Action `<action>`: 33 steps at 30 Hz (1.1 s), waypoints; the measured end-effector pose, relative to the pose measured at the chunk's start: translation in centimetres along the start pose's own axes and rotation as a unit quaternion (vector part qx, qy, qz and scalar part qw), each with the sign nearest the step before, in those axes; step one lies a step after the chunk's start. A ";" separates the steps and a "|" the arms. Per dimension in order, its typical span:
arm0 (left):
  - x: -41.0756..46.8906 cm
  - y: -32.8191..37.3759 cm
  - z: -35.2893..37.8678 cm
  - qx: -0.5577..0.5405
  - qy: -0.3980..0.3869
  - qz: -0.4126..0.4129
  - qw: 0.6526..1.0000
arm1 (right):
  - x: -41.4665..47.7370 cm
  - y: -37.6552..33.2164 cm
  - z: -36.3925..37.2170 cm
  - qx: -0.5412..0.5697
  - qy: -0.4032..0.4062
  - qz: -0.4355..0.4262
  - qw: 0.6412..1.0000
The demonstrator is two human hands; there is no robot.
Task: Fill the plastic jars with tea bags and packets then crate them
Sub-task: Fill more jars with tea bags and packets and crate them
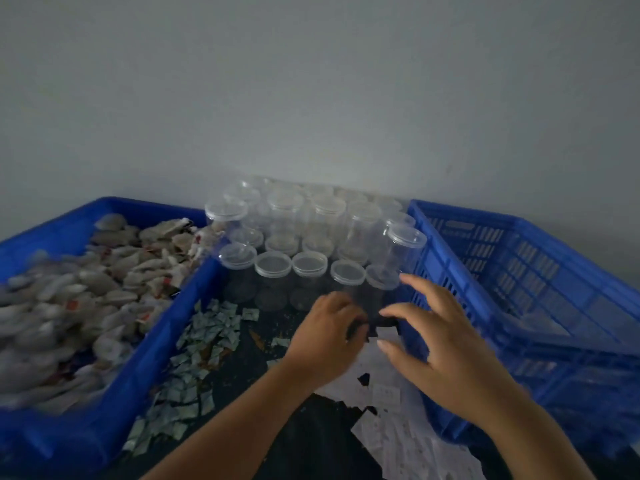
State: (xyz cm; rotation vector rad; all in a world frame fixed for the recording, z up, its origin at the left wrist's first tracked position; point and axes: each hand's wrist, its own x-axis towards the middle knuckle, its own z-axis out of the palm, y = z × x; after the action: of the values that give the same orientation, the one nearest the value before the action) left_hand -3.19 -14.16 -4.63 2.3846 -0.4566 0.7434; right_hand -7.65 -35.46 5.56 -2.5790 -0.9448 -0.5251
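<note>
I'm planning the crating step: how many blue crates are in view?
2. A blue bin at the left holds the tea bags; a slatted blue crate stands at the right, beside the jars. Others may sit outside the view.

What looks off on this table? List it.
The small packets lie strewn loose on the dark table beside the blue bin, brown crumbs among them. The white paper in front is torn, with ragged holes.

Two hands (325,337), two blue crates (460,271), many jars (273,268)
</note>
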 end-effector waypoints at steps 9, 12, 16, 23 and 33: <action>-7.9 -9.6 2.1 0.008 -0.012 -0.295 0.955 | 11.3 4.5 8.9 0.294 0.132 0.338 0.884; -8.2 -9.7 2.1 0.007 -0.016 -0.293 0.956 | 15.1 5.4 11.3 0.425 0.221 0.473 0.739; -8.3 -10.0 2.2 -0.015 0.006 -0.296 0.955 | 18.1 7.4 14.3 0.397 0.235 0.539 0.705; -8.4 -10.2 2.3 -0.011 0.023 -0.294 0.956 | 18.8 11.0 16.3 0.283 0.247 0.577 0.725; -8.2 -10.3 2.2 -0.011 0.044 -0.292 0.955 | 4.1 -4.3 18.7 0.463 0.249 0.339 0.780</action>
State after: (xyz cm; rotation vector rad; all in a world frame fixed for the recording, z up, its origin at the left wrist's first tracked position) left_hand -3.84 -6.54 -15.51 2.2740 0.2746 0.5576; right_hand -3.49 -21.98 -8.06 -1.5513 0.0127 -0.3529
